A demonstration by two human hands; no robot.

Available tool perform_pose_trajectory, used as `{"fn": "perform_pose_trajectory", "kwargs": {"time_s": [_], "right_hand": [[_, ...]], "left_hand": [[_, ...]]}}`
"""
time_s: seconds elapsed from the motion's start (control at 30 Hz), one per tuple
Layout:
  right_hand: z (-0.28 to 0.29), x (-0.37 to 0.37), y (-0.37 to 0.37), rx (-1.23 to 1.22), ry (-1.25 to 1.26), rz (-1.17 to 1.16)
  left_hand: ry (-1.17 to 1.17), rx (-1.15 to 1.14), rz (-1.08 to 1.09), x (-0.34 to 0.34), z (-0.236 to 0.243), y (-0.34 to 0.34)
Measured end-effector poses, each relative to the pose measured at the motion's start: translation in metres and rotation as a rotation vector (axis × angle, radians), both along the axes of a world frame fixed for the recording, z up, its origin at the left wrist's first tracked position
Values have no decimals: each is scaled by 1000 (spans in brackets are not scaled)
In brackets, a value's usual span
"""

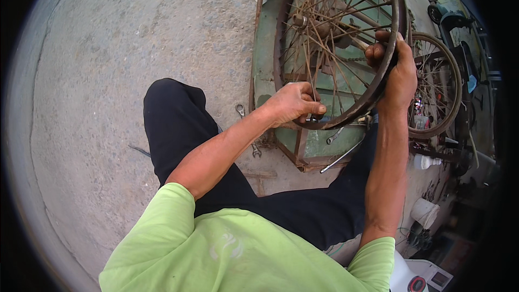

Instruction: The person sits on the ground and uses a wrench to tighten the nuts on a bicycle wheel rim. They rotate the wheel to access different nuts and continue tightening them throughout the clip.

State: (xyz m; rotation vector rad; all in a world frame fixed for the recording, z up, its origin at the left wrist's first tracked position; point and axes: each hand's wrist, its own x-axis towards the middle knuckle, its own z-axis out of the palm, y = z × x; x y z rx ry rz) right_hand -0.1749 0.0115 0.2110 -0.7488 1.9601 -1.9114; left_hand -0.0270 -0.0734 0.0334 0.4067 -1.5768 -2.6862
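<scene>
A rusty spoked wheel is tilted over a worn green metal cart body. My left hand is at the lower left of the rim, fingers closed by a spoke; a small metal piece shows below them, too small to name. At the right side of the rim, my right hand is closed round it, fingertips reaching between the spokes. A combination wrench lies on the concrete left of the cart. Another wrench and a long metal rod rest at the cart's lower edge.
A second spoked wheel stands at the right, among dark metal parts. A white container, a white bucket and a white object with a red-rimmed part sit along the right. Concrete ground spans the left.
</scene>
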Motion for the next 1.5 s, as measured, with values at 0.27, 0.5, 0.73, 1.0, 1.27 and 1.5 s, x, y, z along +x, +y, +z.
{"fn": "perform_pose_trajectory", "kwargs": {"time_s": [0.27,0.5,0.73,1.0,1.27,1.5], "right_hand": [[-43,25,25,-127,64,28],[-98,47,47,-217,98,36],[-110,52,53,-192,120,40],[-125,62,56,-184,144,2],[-104,48,51,-235,135,67],[-100,48,50,-205,140,62]], "left_hand": [[-205,-593,8,-4,-9,-9],[-325,-1002,78,-15,-32,-3],[-340,-974,-90,-21,-59,-12],[-462,-1071,34,-22,-62,4],[-297,-469,-93,-4,-74,-21],[-355,-49,35,3,-89,-4]]}}
